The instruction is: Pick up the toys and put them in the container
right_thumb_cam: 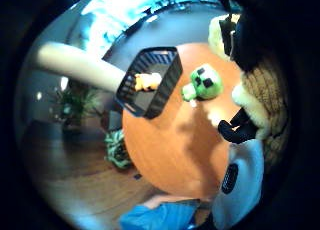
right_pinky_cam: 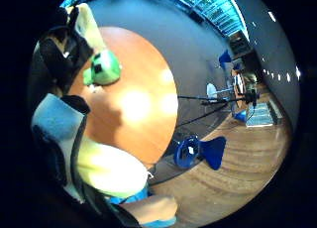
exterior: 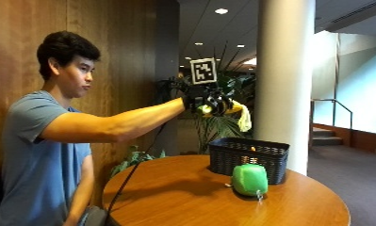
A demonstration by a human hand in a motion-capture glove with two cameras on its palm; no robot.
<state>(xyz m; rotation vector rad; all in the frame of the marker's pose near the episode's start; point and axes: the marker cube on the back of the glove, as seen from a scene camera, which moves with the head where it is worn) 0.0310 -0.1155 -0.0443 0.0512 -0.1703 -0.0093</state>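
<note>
Yellow toy (exterior: 239,114) gripped in curled fingers of hand (exterior: 206,102), high above basket (exterior: 247,157); early release could miss, hitting green toy (exterior: 249,179).

Glossy wooden table (exterior: 175,197), plush toy (exterior: 249,179)

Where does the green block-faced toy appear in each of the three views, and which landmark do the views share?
Outside view: the green toy stands on the round wooden table, just in front of the black basket.
Thumb side palm view: the green toy lies on the table beside the black basket.
Little finger side palm view: the green toy lies on the table near the gloved hand; no basket shows.
Shared landmark: the round wooden table.
</note>
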